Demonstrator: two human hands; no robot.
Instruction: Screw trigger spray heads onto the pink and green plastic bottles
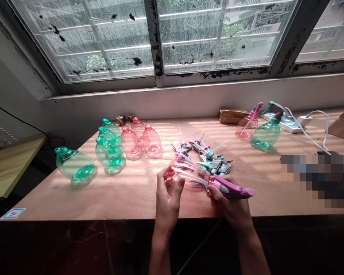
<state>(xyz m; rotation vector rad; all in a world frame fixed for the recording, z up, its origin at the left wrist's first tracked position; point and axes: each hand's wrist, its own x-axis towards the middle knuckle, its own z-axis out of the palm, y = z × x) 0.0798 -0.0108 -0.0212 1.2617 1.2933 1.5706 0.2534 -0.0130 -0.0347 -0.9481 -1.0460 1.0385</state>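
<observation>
My left hand (167, 194) is closed round the bottom end of a clear pink bottle (189, 176), which lies nearly on its side above the front of the table. At the bottle's neck sits a pink and grey trigger spray head (231, 188), and my right hand (232, 204) grips it by the collar. Whether the collar is fully threaded on, I cannot tell. Just beyond my hands lies a pile of loose spray heads (212, 158), pink-grey and green-grey, some with white tubes sticking up.
Several open green bottles (81, 172) and 3 open pink bottles (152, 143) stand at the left. Toward the back right are a pink spray bottle (246, 128) and a green spray bottle (266, 133) with heads on. Near them are a brown package (232, 115) and a white power strip (288, 124).
</observation>
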